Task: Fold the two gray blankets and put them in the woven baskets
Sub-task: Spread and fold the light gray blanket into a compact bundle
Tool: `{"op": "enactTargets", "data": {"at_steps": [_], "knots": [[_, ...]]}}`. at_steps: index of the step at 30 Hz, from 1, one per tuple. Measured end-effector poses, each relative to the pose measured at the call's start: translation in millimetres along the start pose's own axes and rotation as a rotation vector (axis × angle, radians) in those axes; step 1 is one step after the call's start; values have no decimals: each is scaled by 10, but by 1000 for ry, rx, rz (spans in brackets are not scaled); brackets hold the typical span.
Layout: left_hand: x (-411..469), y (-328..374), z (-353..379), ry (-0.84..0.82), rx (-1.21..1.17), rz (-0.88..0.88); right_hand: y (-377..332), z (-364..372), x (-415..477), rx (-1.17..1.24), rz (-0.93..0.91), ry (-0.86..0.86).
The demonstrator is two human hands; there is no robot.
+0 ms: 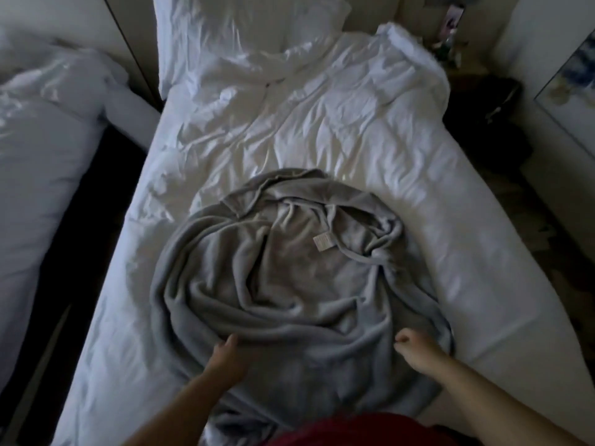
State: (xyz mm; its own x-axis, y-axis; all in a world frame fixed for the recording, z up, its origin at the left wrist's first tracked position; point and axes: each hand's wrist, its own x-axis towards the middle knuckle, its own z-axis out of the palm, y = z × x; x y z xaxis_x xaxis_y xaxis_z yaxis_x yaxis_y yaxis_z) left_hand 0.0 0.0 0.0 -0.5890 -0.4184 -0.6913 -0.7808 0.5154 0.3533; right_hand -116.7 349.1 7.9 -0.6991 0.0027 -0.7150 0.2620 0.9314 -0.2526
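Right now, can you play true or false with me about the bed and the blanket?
1. The gray blanket is neatly folded. False: it lies crumpled in a heap.
2. The blanket lies on a bed with white bedding. True.
3. A little white tag shows on the blanket. True.
4. The blanket is inside a woven basket. False: no basket is in view; it lies on the bed.
5. Both hands are at the near edge of the blanket, the left hand and the right hand. True.
6. The pillow at the head of the bed is black. False: it is white.
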Motion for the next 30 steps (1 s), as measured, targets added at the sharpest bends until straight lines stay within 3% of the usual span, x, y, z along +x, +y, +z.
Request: {"op": "enactTargets", "data": {"at_steps": [4, 9, 12, 15, 19, 21, 23, 25, 28, 30], "knots": [[178, 231, 71, -49, -84, -159, -262, 161, 239, 82, 2, -29], [633, 62, 201, 38, -105, -398, -356, 178, 604, 30, 281, 364], [1104, -60, 288, 31, 89, -446, -296, 279, 1074, 104, 387, 296], [1539, -155, 415, -7, 233, -517, -188, 360, 1509, -46, 459, 193], [1765, -207, 387, -35, 320, -521, -100, 305, 1768, 30, 381, 207], [1719, -124, 261, -63, 356, -427, -171, 245, 1686, 180, 353, 254], [1680, 138, 37, -98, 392, -199, -500, 47, 1586, 535, 326, 140], [1618, 600, -273, -81, 306, -7, -922, -311, 1560, 663, 208, 78], [1603, 1336, -837, 180, -172, 135, -1660, -893, 1565, 692, -54, 220], [1568, 1638, -1127, 367, -384, 228, -2025, -1209, 1549, 879, -134, 350]]}}
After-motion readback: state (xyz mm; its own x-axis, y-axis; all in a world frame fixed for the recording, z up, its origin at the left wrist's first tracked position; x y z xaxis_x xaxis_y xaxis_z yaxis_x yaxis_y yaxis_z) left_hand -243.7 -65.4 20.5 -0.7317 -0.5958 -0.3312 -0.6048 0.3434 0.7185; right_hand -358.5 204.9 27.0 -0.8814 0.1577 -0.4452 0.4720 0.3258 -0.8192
